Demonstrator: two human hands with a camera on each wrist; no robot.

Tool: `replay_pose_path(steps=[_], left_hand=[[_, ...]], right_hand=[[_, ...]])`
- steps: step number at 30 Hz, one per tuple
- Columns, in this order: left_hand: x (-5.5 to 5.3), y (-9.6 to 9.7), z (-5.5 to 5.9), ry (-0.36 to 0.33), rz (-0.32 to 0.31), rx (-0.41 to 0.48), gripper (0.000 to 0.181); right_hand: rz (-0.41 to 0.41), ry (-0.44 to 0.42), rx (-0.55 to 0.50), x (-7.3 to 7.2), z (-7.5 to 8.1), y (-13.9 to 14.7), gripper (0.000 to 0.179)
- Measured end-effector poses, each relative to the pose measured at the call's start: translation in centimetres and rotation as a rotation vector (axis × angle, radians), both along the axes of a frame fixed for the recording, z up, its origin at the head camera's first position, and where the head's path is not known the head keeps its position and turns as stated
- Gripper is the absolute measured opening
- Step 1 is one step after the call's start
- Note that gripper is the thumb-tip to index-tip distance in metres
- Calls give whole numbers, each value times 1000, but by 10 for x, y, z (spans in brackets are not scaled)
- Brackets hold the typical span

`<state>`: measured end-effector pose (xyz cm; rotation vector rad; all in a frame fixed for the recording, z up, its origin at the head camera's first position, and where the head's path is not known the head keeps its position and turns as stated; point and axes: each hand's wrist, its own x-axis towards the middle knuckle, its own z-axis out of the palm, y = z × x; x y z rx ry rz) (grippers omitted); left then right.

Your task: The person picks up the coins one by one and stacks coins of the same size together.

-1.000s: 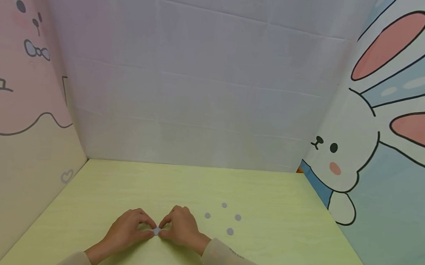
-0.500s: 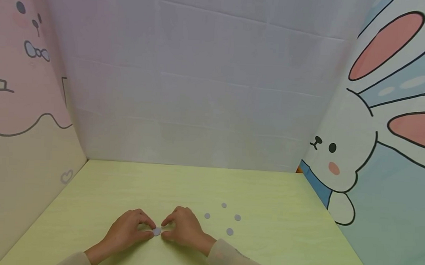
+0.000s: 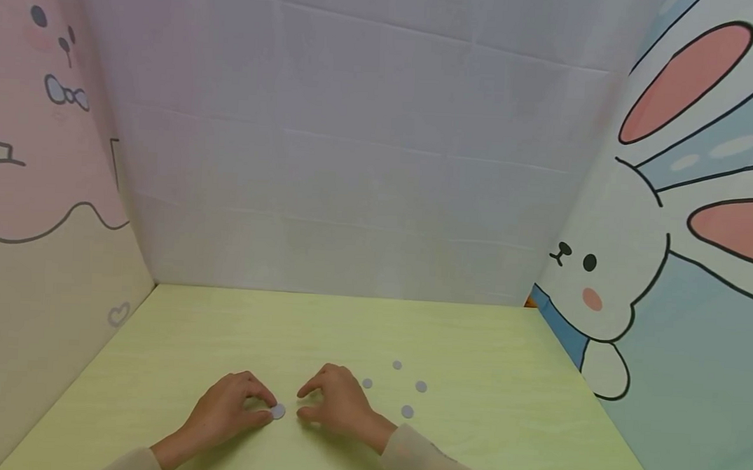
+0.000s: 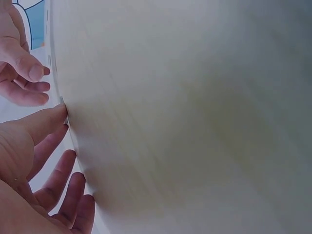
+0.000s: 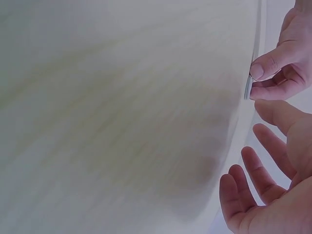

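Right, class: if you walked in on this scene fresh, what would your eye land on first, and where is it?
Most striking is the big white cartoon rabbit with pink ears printed on the right wall. Low on the pale green tabletop, the left hand pinches a small grey round disc, while the right hand sits just beside it, not touching. Four more small grey discs lie scattered to the right of the hands.

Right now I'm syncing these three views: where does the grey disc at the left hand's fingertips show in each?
Head: grey disc low centre, at the left hand.
Left wrist: only a sliver by the thumb tip.
Right wrist: edge-on, upper right.
Shared landmark: yellow-green table; the right hand is off the disc.
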<state>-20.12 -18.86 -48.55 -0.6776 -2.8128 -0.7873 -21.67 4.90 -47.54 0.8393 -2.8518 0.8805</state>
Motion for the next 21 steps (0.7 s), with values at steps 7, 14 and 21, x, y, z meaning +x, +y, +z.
replay_pose_path(steps=[7,14,21], left_hand=[[1,0,0,-9,4,19,13],[0,1,-1,-10,10,24,15],[1,1,0,-19,11,21,13]], right_hand=[[-19,-31,-34,-3,2,9,17],[-42,-29,-84,-7,10,38,20],[-82,-48,-76,-13,15,74,23]])
